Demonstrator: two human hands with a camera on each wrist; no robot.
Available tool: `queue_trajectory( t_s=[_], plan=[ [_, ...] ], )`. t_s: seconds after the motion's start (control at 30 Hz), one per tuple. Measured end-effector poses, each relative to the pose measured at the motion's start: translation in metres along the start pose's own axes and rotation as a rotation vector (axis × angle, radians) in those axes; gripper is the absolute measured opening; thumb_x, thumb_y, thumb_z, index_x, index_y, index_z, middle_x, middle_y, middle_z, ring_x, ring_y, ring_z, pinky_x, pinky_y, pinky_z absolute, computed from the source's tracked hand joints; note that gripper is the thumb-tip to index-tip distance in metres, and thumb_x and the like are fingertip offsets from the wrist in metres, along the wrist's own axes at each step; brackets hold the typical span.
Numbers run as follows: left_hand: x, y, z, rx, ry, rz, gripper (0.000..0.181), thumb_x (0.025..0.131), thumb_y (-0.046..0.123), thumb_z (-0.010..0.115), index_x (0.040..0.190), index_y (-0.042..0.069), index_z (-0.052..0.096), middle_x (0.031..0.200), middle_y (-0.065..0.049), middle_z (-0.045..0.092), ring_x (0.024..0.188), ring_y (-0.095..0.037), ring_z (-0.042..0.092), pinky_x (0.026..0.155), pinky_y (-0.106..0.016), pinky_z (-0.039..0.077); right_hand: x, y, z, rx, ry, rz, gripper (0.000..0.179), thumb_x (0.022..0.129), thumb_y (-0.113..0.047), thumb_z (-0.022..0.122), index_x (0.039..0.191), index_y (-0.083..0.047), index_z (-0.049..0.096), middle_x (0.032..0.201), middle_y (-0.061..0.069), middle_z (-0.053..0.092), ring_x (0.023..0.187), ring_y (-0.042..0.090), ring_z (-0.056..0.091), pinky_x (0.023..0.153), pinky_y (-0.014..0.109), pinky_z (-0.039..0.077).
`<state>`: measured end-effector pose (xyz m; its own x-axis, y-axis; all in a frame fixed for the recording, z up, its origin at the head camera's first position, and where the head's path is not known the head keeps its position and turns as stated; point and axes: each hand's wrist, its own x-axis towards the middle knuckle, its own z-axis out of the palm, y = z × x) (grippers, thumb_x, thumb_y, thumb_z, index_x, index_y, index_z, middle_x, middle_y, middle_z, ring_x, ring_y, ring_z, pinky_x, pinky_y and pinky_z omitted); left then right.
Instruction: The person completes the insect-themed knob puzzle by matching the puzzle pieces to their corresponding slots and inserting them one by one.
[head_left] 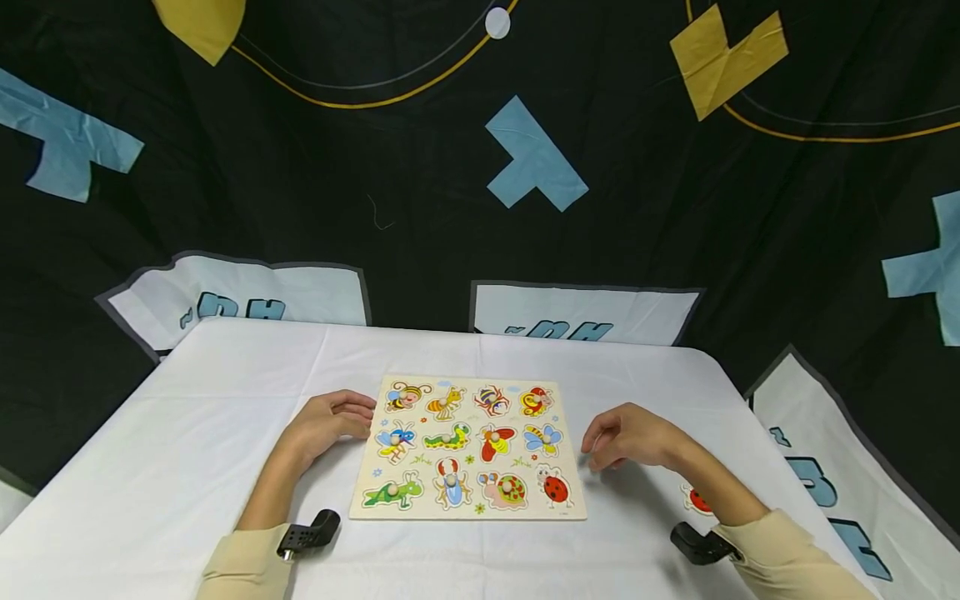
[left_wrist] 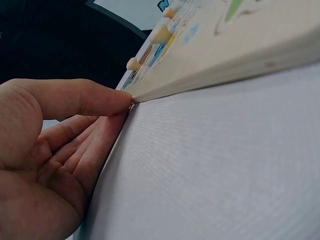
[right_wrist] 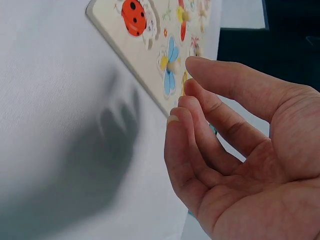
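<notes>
A wooden knob puzzle board (head_left: pixel 468 450) with colourful insect pieces lies flat on the white table. At its left edge is my left hand (head_left: pixel 330 425); in the left wrist view the thumb (left_wrist: pixel 95 97) touches the edge, with fairly straight fingers beside it. My right hand (head_left: pixel 633 435) hovers just right of the board, fingers loosely curved and holding nothing. A ladybug piece (head_left: pixel 699 500) lies on the cloth, partly hidden by the right forearm. The ladybug picture (right_wrist: pixel 134 17) at the board's near right corner shows no knob.
White cloth (head_left: pixel 420 558) covers the table around the board. Behind it hangs a black backdrop (head_left: pixel 420 192) with blue and gold shapes. Black wrist cameras (head_left: pixel 311 533) sit at both sleeve cuffs.
</notes>
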<state>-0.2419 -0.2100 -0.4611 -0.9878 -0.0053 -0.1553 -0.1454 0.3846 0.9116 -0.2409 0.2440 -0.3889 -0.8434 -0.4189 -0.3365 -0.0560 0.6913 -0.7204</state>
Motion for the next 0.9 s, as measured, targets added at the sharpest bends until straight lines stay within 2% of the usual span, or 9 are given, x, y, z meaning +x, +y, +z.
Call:
queue_trajectory(
  t_s=[0.4,0.9],
  plan=[
    [-0.003,0.002,0.0,-0.01,-0.002,0.004,0.054,0.074,0.002,0.075,0.127,-0.002,0.064,0.113,-0.015,0.073,0.091,-0.012,0.069,0.078,-0.022,0.05,-0.01,0.024,-0.017,0.033,0.038,0.019,0.024,0.078,-0.008,0.081,0.097,0.003,0.071,0.075,0.003,0.069,0.072,0.016,0.062,0.071,0.033,0.054],
    [-0.001,-0.001,0.0,0.006,0.001,-0.003,0.054,0.075,0.005,0.077,0.128,0.001,0.065,0.11,-0.01,0.074,0.091,-0.011,0.069,0.08,-0.023,0.05,-0.03,0.053,-0.031,0.014,0.083,0.033,0.021,0.083,-0.014,0.078,0.097,0.0,0.071,0.08,0.004,0.069,0.076,0.02,0.063,0.07,0.033,0.054]
  ],
)
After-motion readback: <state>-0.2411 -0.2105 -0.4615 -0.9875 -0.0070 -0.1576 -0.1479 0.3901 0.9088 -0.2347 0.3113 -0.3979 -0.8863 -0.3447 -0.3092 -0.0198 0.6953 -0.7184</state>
